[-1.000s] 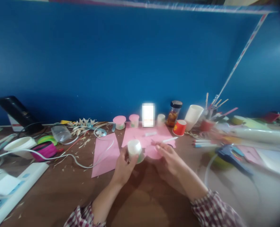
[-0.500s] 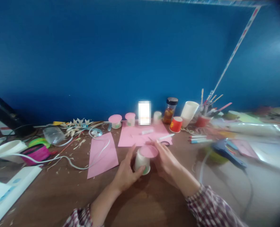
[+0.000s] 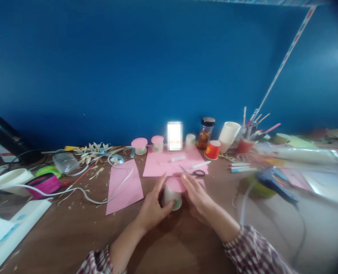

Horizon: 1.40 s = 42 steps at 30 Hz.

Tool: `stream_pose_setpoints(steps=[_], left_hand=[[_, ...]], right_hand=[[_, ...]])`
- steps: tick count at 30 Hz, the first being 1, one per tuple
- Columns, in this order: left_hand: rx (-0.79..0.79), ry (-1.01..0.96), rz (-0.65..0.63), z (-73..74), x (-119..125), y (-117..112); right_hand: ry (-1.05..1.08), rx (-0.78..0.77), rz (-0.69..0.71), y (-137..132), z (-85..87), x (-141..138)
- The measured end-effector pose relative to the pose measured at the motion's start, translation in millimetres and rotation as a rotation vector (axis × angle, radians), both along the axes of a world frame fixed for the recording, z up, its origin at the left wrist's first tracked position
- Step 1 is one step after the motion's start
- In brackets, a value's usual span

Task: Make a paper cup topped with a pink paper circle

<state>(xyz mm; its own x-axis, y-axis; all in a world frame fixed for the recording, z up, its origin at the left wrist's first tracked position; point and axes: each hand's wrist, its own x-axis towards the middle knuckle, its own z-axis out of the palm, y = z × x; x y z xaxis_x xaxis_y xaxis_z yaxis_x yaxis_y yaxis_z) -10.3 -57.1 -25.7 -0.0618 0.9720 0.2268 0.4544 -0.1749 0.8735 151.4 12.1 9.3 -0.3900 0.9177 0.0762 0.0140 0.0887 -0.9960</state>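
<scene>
My left hand [image 3: 154,205] is wrapped round the left side of a white paper cup [image 3: 173,199], its thumb across the front. On the cup's upturned base lies a pink paper disc [image 3: 175,185]. My right hand [image 3: 197,198] holds the disc at its right edge, fingers bent close against it; some of them are hidden behind. Just beyond my right fingertips are scissors [image 3: 199,173] with dark handles. A pink sheet [image 3: 154,165] lies behind the cup, with a white pen [image 3: 201,165] on it.
Two disc-topped cups, one left [image 3: 139,146] and one right [image 3: 157,144], stand at the back. A red paper cup [image 3: 213,150] and a jar [image 3: 205,133] are to their right. A glue gun [image 3: 276,184] lies right; a cable [image 3: 94,201] and power strip [image 3: 23,228] are left.
The pink disc has shifted left, more squarely over the cup, and my right hand has moved slightly left with it. More of the scissors now shows.
</scene>
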Motion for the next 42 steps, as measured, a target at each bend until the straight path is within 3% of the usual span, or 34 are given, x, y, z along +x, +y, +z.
stream_pose_setpoints(steps=[7,24,38,42], left_hand=[[-0.003,0.084,0.007,2.0,1.1,-0.3],[0.005,0.07,-0.005,-1.0,2.0,0.9],[-0.05,0.081,0.041,3.5,4.7,-0.2],[-0.11,0.055,-0.011,5.5,-0.1,-3.5]], right_hand=[[-0.082,0.135,-0.055,-1.6,-6.9,-5.5],[-0.141,0.222,-0.049,11.9,-29.7,-15.1],[-0.143,0.348,-0.007,7.9,-21.1,-14.9],[-0.154,0.374,-0.001,5.5,-21.7,-14.2]])
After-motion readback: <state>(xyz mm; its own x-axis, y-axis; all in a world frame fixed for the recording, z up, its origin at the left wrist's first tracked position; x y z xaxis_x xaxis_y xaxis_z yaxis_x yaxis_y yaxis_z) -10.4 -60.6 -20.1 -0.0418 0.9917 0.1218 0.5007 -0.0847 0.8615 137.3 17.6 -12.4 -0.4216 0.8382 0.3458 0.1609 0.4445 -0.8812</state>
